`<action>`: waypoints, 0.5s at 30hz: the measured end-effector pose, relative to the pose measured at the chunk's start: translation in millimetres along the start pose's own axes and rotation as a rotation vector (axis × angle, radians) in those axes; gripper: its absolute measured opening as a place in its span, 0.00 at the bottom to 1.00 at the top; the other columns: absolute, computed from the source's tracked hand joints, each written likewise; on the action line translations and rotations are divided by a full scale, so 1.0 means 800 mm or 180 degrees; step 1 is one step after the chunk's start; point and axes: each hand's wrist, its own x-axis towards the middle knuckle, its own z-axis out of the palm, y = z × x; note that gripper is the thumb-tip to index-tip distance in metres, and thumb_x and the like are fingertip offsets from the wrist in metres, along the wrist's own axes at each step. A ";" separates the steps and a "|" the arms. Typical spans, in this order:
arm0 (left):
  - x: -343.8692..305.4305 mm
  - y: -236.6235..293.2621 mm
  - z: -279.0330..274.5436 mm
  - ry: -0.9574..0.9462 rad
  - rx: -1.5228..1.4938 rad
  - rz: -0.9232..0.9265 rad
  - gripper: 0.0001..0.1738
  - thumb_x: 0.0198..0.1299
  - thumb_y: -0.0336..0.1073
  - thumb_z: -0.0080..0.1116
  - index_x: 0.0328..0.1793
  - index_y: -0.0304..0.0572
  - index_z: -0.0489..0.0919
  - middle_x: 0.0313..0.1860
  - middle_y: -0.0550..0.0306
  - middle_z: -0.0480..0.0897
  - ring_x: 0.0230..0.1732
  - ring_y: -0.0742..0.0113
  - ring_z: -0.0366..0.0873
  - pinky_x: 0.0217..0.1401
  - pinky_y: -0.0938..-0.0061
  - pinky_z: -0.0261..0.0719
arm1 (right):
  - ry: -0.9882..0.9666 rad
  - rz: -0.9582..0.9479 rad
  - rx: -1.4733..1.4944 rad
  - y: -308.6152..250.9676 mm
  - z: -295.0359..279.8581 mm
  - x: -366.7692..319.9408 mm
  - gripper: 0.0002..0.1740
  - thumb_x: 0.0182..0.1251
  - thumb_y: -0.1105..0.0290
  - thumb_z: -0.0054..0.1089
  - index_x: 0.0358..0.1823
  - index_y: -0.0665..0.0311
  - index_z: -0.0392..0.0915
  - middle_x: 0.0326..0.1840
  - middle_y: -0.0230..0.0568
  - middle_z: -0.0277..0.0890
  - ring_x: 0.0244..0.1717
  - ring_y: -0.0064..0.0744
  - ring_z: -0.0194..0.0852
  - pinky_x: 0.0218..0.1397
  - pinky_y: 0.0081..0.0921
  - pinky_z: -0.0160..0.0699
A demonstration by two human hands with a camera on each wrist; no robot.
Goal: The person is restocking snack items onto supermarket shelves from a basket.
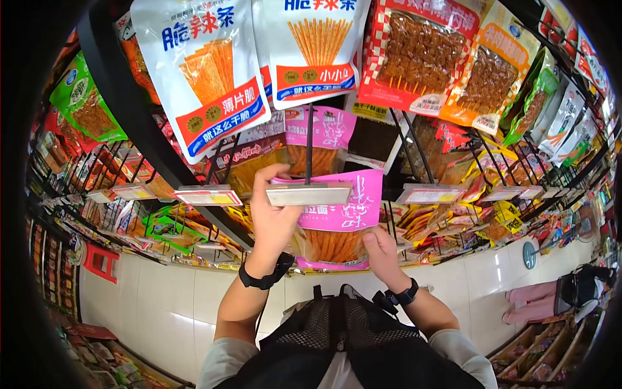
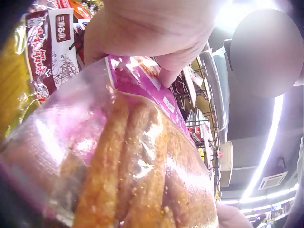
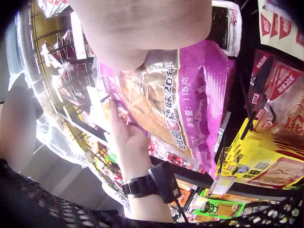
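Note:
A pink snack packet with a clear window showing orange sticks hangs upside down in front of a peg hook with a price tag. My left hand grips the packet's left side, its fingers reaching up behind the tag. At the lower right corner my right hand pinches the packet. In the left wrist view the left hand holds the packet close to the lens. The right wrist view shows the right hand on the packet and the left hand at its far side.
Wire racks full of hanging snack bags surround the hook: white and red bags above, a similar pink packet behind, green bags at left. More price tags line the pegs. White floor tiles lie below.

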 end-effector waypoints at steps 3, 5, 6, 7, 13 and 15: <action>-0.012 -0.010 -0.013 -0.0158 -0.0492 -0.0167 0.19 0.61 0.25 0.63 0.58 0.37 0.74 0.47 0.60 0.80 0.49 0.75 0.76 0.56 0.77 0.73 | -0.0149 0.0027 -0.0056 0.003 -0.010 -0.004 0.16 0.80 0.62 0.50 0.38 0.69 0.74 0.31 0.31 0.71 0.34 0.19 0.67 0.39 0.21 0.70; -0.023 -0.022 -0.024 -0.0293 -0.0876 -0.0347 0.10 0.72 0.28 0.54 0.56 0.35 0.75 0.49 0.59 0.81 0.51 0.76 0.76 0.58 0.77 0.73 | -0.0213 0.0179 -0.0022 0.009 -0.016 -0.009 0.17 0.80 0.61 0.50 0.37 0.68 0.74 0.31 0.29 0.70 0.34 0.18 0.66 0.39 0.20 0.70; -0.027 -0.024 -0.026 -0.0252 -0.0983 -0.0489 0.10 0.72 0.29 0.53 0.56 0.36 0.75 0.49 0.59 0.81 0.51 0.76 0.76 0.58 0.78 0.73 | -0.0200 0.0315 0.0008 0.017 -0.018 -0.011 0.17 0.80 0.61 0.50 0.37 0.68 0.74 0.31 0.29 0.70 0.34 0.18 0.65 0.39 0.20 0.69; -0.031 -0.026 -0.028 -0.0203 -0.1092 -0.0631 0.10 0.73 0.30 0.52 0.56 0.36 0.75 0.49 0.59 0.81 0.51 0.76 0.76 0.58 0.78 0.73 | -0.0193 0.0453 0.0036 0.024 -0.020 -0.014 0.17 0.80 0.61 0.50 0.37 0.68 0.74 0.31 0.28 0.69 0.34 0.17 0.65 0.39 0.20 0.69; -0.038 -0.028 -0.035 -0.0236 -0.1196 -0.0716 0.11 0.76 0.33 0.48 0.57 0.36 0.74 0.51 0.58 0.81 0.52 0.77 0.76 0.60 0.77 0.73 | -0.0161 0.0585 0.0128 0.037 -0.023 -0.021 0.16 0.80 0.62 0.50 0.37 0.67 0.74 0.32 0.26 0.69 0.35 0.16 0.64 0.40 0.19 0.68; -0.039 -0.024 -0.035 -0.0262 -0.1216 -0.0621 0.11 0.77 0.33 0.47 0.58 0.36 0.74 0.52 0.57 0.81 0.52 0.76 0.76 0.60 0.77 0.73 | -0.0137 0.0688 0.0233 0.037 -0.020 -0.023 0.16 0.80 0.61 0.50 0.37 0.67 0.75 0.32 0.26 0.70 0.35 0.16 0.65 0.40 0.19 0.68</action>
